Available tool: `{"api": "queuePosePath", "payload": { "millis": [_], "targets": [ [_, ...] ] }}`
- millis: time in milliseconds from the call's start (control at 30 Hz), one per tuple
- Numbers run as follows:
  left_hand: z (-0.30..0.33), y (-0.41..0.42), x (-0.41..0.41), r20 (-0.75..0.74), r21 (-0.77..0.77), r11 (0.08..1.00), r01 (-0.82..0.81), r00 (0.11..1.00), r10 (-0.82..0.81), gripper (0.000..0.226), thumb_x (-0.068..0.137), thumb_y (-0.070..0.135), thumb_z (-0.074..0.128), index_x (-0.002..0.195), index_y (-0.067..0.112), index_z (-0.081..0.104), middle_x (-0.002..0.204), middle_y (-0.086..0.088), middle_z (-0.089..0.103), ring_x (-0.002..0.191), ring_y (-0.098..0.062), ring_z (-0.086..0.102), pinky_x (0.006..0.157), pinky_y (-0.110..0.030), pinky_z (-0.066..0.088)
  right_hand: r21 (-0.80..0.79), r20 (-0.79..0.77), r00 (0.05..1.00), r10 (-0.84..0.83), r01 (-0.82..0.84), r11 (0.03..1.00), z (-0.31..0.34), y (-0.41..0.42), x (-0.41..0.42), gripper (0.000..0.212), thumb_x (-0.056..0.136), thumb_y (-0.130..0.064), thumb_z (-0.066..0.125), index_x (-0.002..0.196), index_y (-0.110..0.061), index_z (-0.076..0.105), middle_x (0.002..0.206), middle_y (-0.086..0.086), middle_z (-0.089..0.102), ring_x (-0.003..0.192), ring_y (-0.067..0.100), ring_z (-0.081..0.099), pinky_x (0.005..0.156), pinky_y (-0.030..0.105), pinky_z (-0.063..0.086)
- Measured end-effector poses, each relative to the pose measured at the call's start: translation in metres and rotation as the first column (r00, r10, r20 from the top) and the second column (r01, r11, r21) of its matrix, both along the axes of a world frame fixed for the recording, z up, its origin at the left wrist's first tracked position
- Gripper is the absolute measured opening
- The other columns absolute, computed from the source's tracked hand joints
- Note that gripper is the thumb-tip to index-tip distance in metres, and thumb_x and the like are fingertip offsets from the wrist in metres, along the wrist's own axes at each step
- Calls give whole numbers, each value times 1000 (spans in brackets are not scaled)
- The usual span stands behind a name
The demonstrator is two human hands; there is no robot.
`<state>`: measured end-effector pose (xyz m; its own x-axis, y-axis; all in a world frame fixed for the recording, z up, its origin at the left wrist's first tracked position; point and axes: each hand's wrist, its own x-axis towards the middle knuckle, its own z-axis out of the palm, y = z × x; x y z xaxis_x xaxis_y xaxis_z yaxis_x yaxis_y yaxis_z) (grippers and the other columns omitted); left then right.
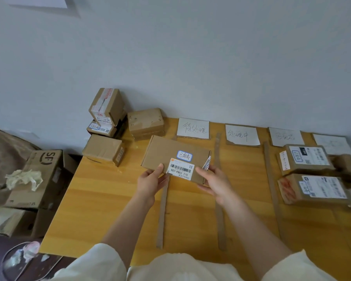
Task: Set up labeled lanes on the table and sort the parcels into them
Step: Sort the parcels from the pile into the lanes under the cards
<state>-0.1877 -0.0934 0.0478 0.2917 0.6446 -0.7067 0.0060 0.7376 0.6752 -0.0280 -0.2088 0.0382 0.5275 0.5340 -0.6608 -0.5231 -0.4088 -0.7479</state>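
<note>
The fingers (160, 169) of the left hand (152, 180) are curled under the near edge of a flat brown parcel (175, 158), with the thumb on top, and the right hand (213, 182) pinches its other near corner the same way. The parcel is lifted a little over the yellow table (109, 199), above the first cardboard strip (163, 211), close to the first lane. It has a barcode label and a small blue sticker with writing on it (I think this says where it goes).

At the back of the table lie white lane signs (193, 128), one for each lane, with strips between them. Two sorted parcels (306, 159) sit in a lane far to the right. More unsorted boxes (107, 120) wait at the back left corner.

So the lanes look ready and the sorting is partly done. Next, I think the person must match the sticker to a sign, then set the parcel down inside that lane, not on a strip.
</note>
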Motion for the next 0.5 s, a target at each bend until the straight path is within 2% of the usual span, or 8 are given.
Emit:
{"api": "queuePosePath", "payload": {
  "millis": [133, 333, 500],
  "targets": [
    [-5, -3, 1, -33, -31, 999, 35, 999, -36, 39, 90, 23, 66, 122, 2, 57, 108, -12, 71, 91, -21, 68, 86, -35, 56, 37, -42, 997, -62, 64, 997, -1, -4, -1, 45, 85, -14, 74, 126, -15, 56, 117, 8, 69, 101, 24, 67, 61, 27, 58],
    [-7, -7, 4, -109, -4, 1000, 27, 994, -28, 47, 86, 27, 71, 124, 6, 52, 113, -10, 68, 97, -20, 68, 83, -35, 57, 47, -55, 994, -100, 102, 994, -4, -13, 9, 46, 86, -13, 73, 129, -14, 55, 115, 7, 70, 97, 22, 68, 69, 32, 59],
    [-7, -8, 9, -166, 24, 1000, -15, 986, 19, 61, 87, 27, 69, 138, 13, 40, 121, -11, 60, 100, -21, 64, 87, -37, 55, 53, -55, 990, -130, 133, 990, -4, -23, 18, 42, 88, -13, 71, 127, -16, 56, 114, 5, 70, 94, 19, 68, 73, 32, 58]
  ]
}}
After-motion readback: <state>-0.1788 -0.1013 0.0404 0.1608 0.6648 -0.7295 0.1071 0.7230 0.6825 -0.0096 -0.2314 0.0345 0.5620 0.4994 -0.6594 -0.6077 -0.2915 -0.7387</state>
